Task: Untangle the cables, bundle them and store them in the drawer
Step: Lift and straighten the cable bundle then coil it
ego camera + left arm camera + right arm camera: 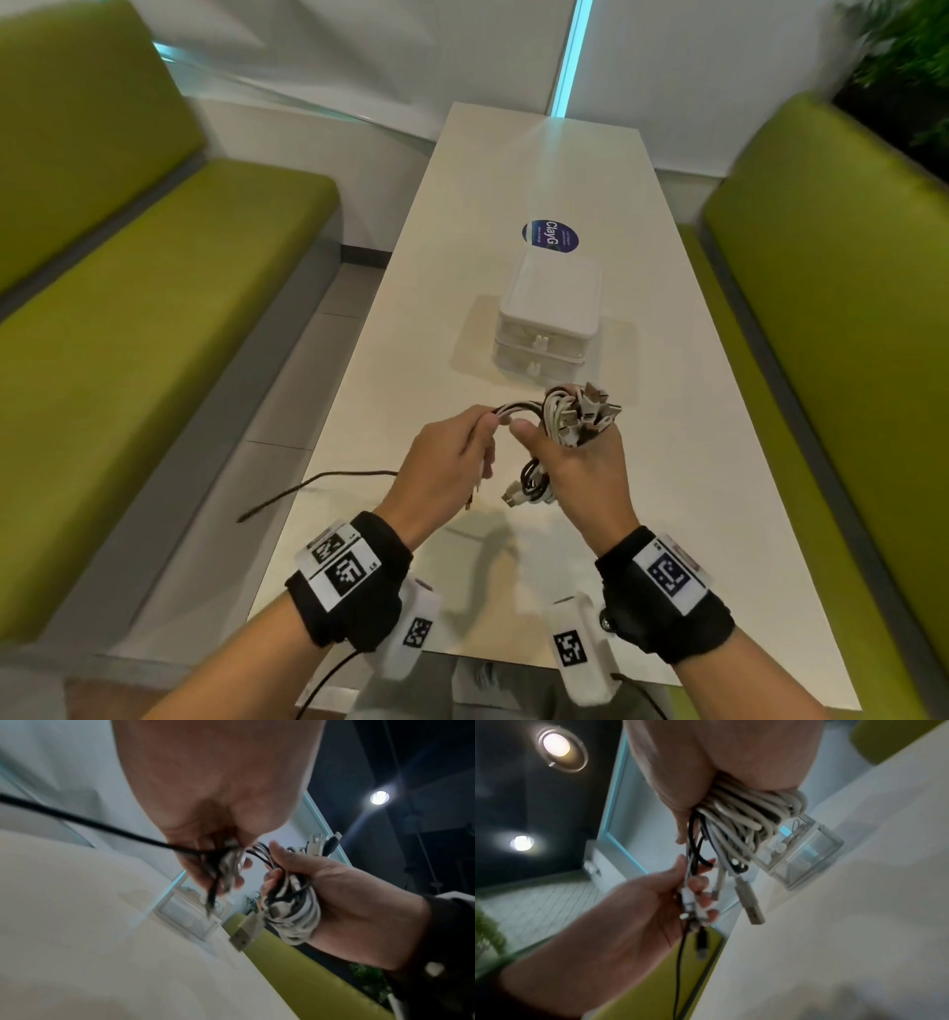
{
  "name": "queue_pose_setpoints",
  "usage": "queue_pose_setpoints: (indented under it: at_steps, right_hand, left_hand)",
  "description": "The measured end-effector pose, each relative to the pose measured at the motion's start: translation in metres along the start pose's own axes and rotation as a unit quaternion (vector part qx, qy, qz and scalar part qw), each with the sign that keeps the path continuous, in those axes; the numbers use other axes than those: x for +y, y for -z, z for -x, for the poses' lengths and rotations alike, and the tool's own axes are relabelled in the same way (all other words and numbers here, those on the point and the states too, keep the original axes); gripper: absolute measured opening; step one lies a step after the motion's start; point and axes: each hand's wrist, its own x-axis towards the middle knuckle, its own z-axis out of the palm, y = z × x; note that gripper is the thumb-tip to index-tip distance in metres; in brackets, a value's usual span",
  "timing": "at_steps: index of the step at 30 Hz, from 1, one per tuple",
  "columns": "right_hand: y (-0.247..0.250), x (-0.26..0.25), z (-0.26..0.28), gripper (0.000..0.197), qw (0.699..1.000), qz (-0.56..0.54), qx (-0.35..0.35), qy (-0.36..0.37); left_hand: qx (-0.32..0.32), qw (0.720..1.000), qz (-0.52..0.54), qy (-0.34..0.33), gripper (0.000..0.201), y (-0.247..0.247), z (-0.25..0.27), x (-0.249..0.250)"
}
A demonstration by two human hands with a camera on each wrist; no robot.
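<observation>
A coiled bundle of white and black cables (565, 426) is held above the white table (693, 411). My right hand (570, 462) grips the coil (744, 815), with several plugs sticking up past its fingers. My left hand (452, 457) pinches the loose cable ends (690, 902) that stretch from the coil (295, 912). A thin black cable (308, 485) trails left from the left hand over the table edge. A grey USB plug (244, 933) dangles below the coil. The small white drawer unit (547, 318) stands just beyond the hands, both drawers closed.
Green benches (154, 318) flank the narrow table on both sides (832, 308). A blue round sticker (550, 236) lies on the table behind the drawer unit. A plant (904, 61) stands at the back right.
</observation>
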Motion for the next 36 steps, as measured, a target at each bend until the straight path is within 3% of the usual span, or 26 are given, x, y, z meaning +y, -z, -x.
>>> queue_pose_setpoints:
  at_steps: [4,11,14,17,20,23,26,28,30,33,36]
  right_hand:
    - [-0.002,0.017,-0.002,0.058,0.999,0.005,0.028,-0.017]
    - [-0.003,0.036,0.008,0.078,0.999,0.004,0.035,-0.018]
    - [0.003,0.036,0.008,0.088,0.999,0.017,-0.024,-0.026]
    - [0.01,0.034,0.006,0.085,0.994,0.043,-0.095,-0.044]
    - [0.011,0.031,0.008,0.079,0.986,0.103,-0.121,-0.044]
    - [0.008,0.03,0.005,0.066,0.987,0.133,-0.084,-0.021]
    - [0.008,0.031,-0.001,0.056,0.993,0.11,-0.043,-0.026]
    - [0.011,0.031,-0.003,0.048,0.997,0.076,-0.005,-0.034]
    - [0.018,0.024,-0.004,0.041,0.999,0.027,0.007,-0.046]
    - [0.028,0.016,-0.006,0.041,0.998,-0.034,-0.01,-0.058]
    - [0.028,0.012,-0.009,0.037,0.998,-0.04,-0.005,-0.052]
  left_hand:
    - [0.025,0.999,0.023,-0.042,0.026,-0.011,0.006,0.008]
    - [0.002,0.997,0.072,-0.022,0.02,-0.021,0.004,-0.001]
    - [-0.047,0.995,0.093,0.0,0.02,-0.019,0.001,-0.003]
    - [-0.096,0.99,0.094,0.043,0.019,-0.007,-0.009,-0.003]
    - [-0.13,0.99,0.026,0.038,0.035,0.0,-0.014,-0.002]
    - [-0.096,0.995,0.001,0.02,0.039,-0.005,-0.008,0.004]
    - [-0.086,0.996,-0.016,-0.008,0.021,-0.002,-0.005,0.008]
    - [-0.046,0.999,-0.006,0.006,0.015,0.011,-0.003,0.005]
    - [-0.014,0.997,-0.068,0.032,0.014,0.03,0.001,-0.009]
    - [-0.108,0.954,-0.26,0.099,0.039,0.053,0.009,-0.042]
    - [-0.197,0.918,-0.318,0.129,0.051,0.056,0.018,-0.063]
